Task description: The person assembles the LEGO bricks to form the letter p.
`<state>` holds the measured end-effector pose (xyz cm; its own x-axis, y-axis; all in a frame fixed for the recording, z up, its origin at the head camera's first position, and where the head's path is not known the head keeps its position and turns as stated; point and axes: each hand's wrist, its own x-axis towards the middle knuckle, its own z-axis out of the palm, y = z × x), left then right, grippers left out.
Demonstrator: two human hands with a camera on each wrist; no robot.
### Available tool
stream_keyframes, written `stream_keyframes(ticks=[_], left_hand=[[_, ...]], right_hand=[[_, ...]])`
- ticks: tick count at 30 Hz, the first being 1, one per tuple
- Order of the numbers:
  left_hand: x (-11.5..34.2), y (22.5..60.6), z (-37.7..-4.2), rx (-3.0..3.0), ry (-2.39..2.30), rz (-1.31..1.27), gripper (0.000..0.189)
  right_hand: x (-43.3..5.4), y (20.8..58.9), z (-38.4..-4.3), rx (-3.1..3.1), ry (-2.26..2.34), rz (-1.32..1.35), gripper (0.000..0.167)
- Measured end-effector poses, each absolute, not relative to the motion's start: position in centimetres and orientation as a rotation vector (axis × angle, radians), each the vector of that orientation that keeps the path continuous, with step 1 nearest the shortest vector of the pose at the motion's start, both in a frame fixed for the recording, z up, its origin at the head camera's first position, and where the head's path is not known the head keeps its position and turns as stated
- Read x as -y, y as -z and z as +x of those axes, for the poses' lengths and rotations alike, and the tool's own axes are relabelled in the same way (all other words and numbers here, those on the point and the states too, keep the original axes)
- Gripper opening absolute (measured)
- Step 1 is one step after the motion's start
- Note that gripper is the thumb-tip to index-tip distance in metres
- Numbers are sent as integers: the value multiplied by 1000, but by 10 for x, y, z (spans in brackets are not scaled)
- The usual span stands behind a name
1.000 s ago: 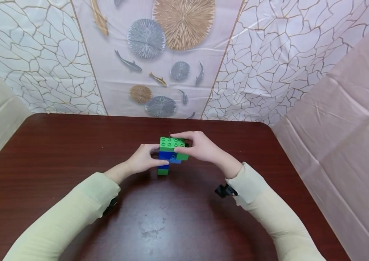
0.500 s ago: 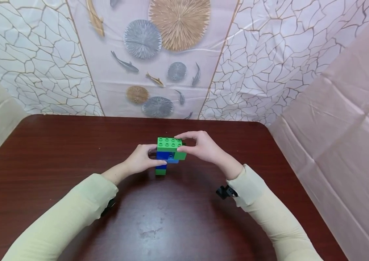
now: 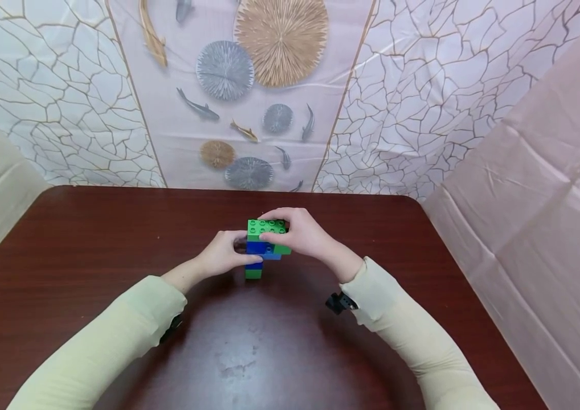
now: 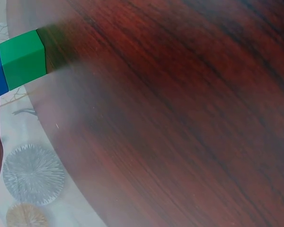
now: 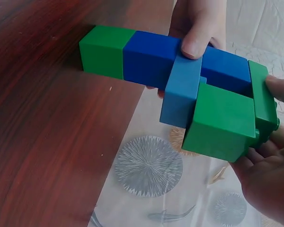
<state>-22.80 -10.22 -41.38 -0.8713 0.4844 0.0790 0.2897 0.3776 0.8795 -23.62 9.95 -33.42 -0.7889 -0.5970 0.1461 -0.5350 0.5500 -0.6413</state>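
A stack of toy building bricks stands upright on the table, with a green brick (image 5: 104,52) lowest and a dark blue one (image 5: 149,56) above it. Midway up, a light blue brick (image 5: 180,97) juts to the right and carries a green block (image 5: 222,120). Beside that block sits a second dark blue brick (image 5: 227,68). A studded green brick (image 3: 254,229) spans the top. My left hand (image 3: 220,251) grips the stack's middle from the left, thumb in front. My right hand (image 3: 304,232) holds the top brick between thumb in front and fingers behind, covering its right part.
The dark brown table (image 3: 131,233) reaches back to a patterned cloth wall (image 3: 249,119). Plain cloth hangs at the left and right sides. Black straps with a camera (image 3: 341,302) sit at the wrists.
My right hand first slid slightly right along the top brick, then moved back left, farther over it. My left hand keeps its grip and the stack stays in place.
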Motion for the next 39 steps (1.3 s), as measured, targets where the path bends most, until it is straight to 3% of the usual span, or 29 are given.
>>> stream_keyframes(ticks=[9,23,39], left_hand=[[98,420,-230,-2416,-1501,708,45],[95,418,-229,-2428,-1484,676,48],[100,416,-229,-2439,-1488,668,50]], right_hand=[[-102,337,-235,-2726,960,-1011,33],[-126,345,-238,-2612,1181,-881,40],[-122,338,-236,-2730,977,-1090,40]])
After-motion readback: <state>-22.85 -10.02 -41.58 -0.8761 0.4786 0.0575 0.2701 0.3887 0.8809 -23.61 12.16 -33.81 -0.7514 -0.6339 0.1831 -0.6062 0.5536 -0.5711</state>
